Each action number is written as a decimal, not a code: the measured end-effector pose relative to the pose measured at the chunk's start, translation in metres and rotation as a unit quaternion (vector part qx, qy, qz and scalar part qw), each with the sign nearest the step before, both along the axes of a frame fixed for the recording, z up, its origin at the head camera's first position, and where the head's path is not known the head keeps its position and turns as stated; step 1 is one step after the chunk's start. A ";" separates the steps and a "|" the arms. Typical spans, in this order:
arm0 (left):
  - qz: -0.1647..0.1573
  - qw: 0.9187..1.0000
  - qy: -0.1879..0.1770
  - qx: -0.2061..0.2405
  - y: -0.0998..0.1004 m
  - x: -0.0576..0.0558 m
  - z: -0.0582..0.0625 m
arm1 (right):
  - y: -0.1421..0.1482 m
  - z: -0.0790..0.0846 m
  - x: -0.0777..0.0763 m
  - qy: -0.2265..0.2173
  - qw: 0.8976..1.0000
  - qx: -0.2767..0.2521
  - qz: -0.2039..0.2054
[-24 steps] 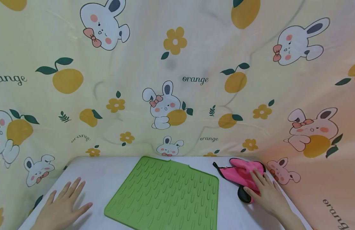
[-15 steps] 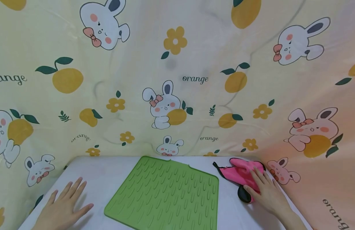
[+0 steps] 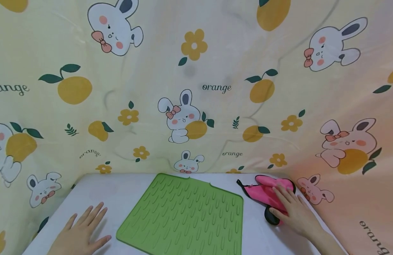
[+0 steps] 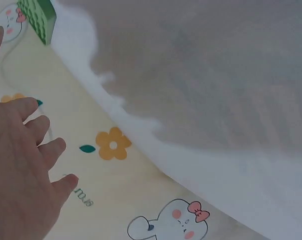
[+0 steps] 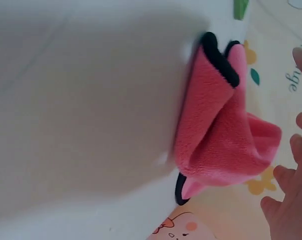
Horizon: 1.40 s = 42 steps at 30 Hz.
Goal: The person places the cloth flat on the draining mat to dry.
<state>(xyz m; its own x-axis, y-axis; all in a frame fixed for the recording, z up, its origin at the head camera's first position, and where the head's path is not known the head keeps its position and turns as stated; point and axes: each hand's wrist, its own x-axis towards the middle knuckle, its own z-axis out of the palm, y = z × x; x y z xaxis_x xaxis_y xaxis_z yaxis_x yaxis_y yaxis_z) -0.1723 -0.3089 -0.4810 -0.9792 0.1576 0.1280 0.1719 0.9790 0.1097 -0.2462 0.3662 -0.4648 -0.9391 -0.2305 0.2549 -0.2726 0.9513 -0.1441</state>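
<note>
In the head view a crumpled pink cloth (image 3: 261,194) with black edging lies at the right back of the white table. My right hand (image 3: 298,216) hovers over its right part with the fingers spread, hiding some of it. The right wrist view shows a gap between those fingertips and the fuzzy cloth (image 5: 216,130). Left of the cloth, a green mat (image 3: 183,216) with raised oblong bumps lies flat. Beyond the mat's left edge, my left hand (image 3: 78,232) is held palm down above the table, fingers spread and holding nothing.
A hanging curtain (image 3: 215,117) printed with rabbits and oranges closes off the back and both sides. The white table (image 3: 104,191) ends against it. One corner of the green mat (image 4: 40,20) shows in the left wrist view.
My left hand has moved a little to the right and toward me. The right hand stays over the pink cloth, nearly unmoved. Cloth and mat lie as before.
</note>
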 end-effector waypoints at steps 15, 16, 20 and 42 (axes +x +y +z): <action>-0.055 0.996 -0.073 -0.020 0.022 0.003 -0.005 | 0.003 -0.007 -0.002 -0.055 0.998 0.023 0.036; -0.060 0.995 -0.070 -0.024 0.023 0.003 -0.007 | 0.004 -0.008 -0.002 -0.064 0.997 0.020 0.038; -0.084 0.995 -0.038 -0.034 0.027 0.003 -0.013 | 0.005 -0.010 -0.004 -0.084 0.995 0.015 0.047; -0.131 0.991 -0.005 -0.039 0.039 -0.007 -0.031 | 0.007 -0.013 -0.015 -0.088 0.991 0.046 0.085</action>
<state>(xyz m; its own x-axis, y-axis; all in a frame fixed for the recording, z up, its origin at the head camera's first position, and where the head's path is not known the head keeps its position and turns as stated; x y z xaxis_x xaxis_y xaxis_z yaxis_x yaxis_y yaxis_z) -0.1793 -0.2704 -0.5119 -0.9048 0.4149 0.0958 0.4198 0.9068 0.0380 -0.2616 0.3728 -0.4780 -0.9124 -0.4045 0.0618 -0.4091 0.9048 -0.1183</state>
